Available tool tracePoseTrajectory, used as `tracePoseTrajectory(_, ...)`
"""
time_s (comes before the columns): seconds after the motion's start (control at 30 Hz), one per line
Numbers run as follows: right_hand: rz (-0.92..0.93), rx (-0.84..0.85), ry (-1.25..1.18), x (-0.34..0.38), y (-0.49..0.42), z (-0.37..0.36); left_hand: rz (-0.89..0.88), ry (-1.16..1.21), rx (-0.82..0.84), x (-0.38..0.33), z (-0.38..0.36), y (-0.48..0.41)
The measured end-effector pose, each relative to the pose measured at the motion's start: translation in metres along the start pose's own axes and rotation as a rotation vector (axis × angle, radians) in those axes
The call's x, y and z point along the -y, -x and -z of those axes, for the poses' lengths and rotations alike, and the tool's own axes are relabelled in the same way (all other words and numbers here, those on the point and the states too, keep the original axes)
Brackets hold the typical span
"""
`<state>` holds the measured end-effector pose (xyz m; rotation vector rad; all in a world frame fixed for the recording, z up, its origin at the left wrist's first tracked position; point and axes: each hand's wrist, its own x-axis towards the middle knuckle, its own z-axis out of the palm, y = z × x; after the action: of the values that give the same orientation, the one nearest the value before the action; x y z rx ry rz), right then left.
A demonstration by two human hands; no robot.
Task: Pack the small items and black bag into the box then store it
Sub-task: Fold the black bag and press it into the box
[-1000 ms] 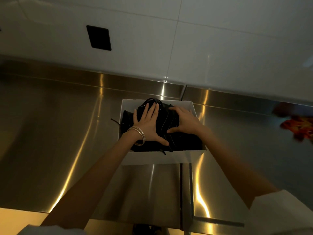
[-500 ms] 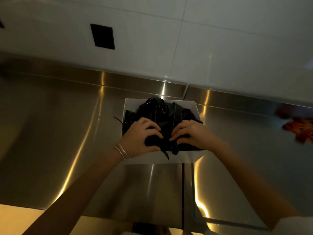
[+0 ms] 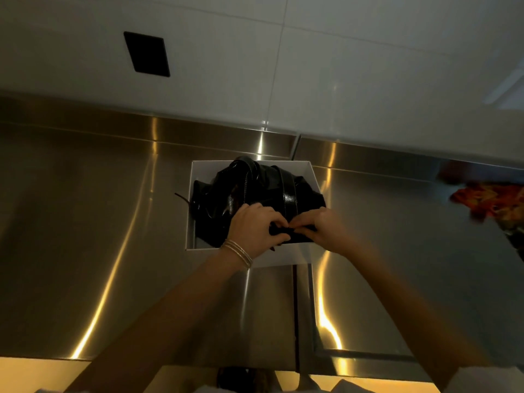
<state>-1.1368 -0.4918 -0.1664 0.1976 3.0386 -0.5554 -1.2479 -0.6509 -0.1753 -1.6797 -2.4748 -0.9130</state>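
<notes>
A white open box (image 3: 190,205) stands on the steel counter, near the back wall. A glossy black bag (image 3: 226,194) fills it, bulging above the rim, with a strap (image 3: 289,195) lying across its top. A thin black cord (image 3: 181,197) hangs over the box's left wall. My left hand (image 3: 252,226), with thin bangles on the wrist, and my right hand (image 3: 330,228) meet at the bag's near edge. Both pinch a dark fold of the bag between fingers and thumbs. No small items can be seen.
The steel counter (image 3: 85,222) has a seam running toward me below the box. A red and orange patterned thing (image 3: 493,205) lies at the far right. A black rectangular plate (image 3: 147,53) sits on the white tiled wall behind.
My hands slid from lying flat on top of the bag to its near edge, and their fingers curled to pinch it. The bag's top is now uncovered.
</notes>
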Motion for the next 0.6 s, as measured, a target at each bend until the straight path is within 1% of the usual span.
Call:
tracePoseTrajectory(0.07,-0.007,0.044,0.032,0.003,0.003,-0.001,0.053,-0.015,0.098,0.008,0.008,-0.003)
tracePoseTrajectory(0.17,-0.027,0.107,0.017,0.015,-0.004,-0.011,0.204,0.017,0.317,0.031,0.021,-0.002)
tracePoseTrajectory(0.23,-0.044,0.176,-0.008,0.022,-0.013,-0.019,0.243,-0.095,0.463,0.038,0.024,0.002)
tracePoseTrajectory(0.3,-0.068,0.250,-0.003,0.024,-0.020,-0.018,0.264,-0.208,0.517,0.039,0.025,0.006)
tracePoseTrajectory(0.37,-0.063,0.254,-0.099,0.023,-0.021,-0.010,0.314,-0.124,0.496,0.042,0.031,0.008)
tracePoseTrajectory(0.4,-0.048,0.220,-0.188,0.023,-0.019,-0.004,0.327,-0.070,0.471,0.045,0.037,0.012)
tracePoseTrajectory(0.47,-0.040,0.080,-0.348,0.023,-0.015,0.008,0.309,0.009,0.389,0.048,0.053,0.021)
tracePoseTrajectory(0.53,-0.039,-0.101,-0.363,0.024,-0.014,0.018,0.281,0.062,0.220,0.052,0.071,0.033)
tracePoseTrajectory(0.6,-0.024,-0.228,-0.319,0.026,-0.020,0.026,0.291,0.090,-0.038,0.065,0.088,0.043)
